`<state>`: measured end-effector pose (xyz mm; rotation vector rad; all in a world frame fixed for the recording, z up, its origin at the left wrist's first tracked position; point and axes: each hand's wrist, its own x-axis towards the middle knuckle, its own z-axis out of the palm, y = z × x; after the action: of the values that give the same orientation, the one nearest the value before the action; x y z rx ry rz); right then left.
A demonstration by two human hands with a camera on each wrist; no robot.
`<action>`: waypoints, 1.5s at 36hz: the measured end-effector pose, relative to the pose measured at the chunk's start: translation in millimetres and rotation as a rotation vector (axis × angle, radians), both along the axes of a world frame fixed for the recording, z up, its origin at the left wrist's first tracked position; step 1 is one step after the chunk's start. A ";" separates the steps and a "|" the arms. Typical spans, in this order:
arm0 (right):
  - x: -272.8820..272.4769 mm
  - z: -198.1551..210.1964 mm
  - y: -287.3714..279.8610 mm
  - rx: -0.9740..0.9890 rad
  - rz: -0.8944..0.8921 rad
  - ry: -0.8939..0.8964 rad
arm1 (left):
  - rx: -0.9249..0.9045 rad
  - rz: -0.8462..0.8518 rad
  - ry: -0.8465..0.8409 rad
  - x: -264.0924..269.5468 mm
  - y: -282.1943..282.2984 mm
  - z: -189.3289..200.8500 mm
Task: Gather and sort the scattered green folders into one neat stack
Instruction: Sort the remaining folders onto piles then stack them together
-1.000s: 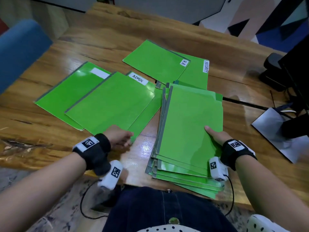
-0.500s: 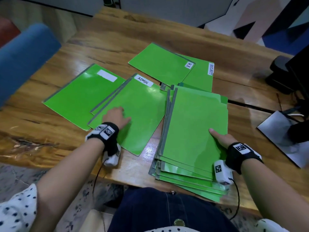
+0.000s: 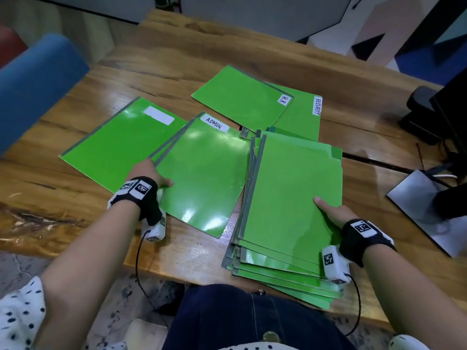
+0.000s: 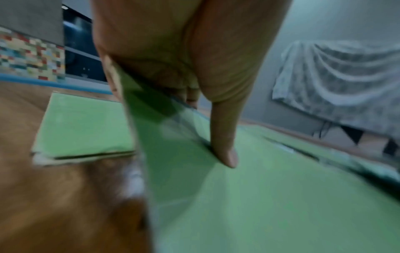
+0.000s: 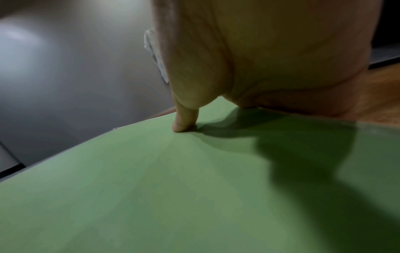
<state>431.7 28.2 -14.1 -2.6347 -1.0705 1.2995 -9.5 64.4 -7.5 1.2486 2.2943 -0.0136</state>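
A fanned stack of green folders (image 3: pixel 290 198) lies at the table's near edge. My right hand (image 3: pixel 331 210) holds its right side, thumb (image 5: pixel 184 123) flat on the top folder and the fingers hidden beneath. My left hand (image 3: pixel 149 173) pinches the left edge of the folder labelled ADMIN (image 3: pixel 202 173), thumb (image 4: pixel 225 150) on top and fingers under it, with a second folder just below. A folder with a blank label (image 3: pixel 118 145) lies to the left. Folders marked H.R (image 3: pixel 242 99) and SECURITY (image 3: pixel 300 117) lie behind.
The wooden table (image 3: pixel 177 59) has a rough near-left edge. A blue chair back (image 3: pixel 35 82) stands at the left. A monitor base (image 3: pixel 424 205), cables and a black device (image 3: pixel 424 107) sit at the right.
My left hand went from the near corner of the ADMIN folder up its left edge and took hold there; the folder has slid right, toward the stack. My right hand stays on the stack.
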 end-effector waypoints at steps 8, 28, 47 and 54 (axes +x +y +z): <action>-0.9 -0.8 -1.1 0.010 -0.007 0.007 | 0.562 -0.053 -0.053 -14.4 18.1 73.7; 0.9 -3.2 -0.9 0.024 -0.009 0.005 | 0.575 0.104 -0.133 -31.8 -28.5 -6.7; 1.1 -5.5 -1.5 0.024 -0.002 -0.003 | 0.774 1.042 -1.224 25.2 21.4 5.0; 1.9 -5.4 -0.8 0.022 0.008 -0.013 | 0.353 0.966 -1.267 37.7 40.3 -6.0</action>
<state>433.7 27.4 -19.5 -2.6295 -1.0908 1.2671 28.2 104.6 -13.5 -0.0126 1.4741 1.1735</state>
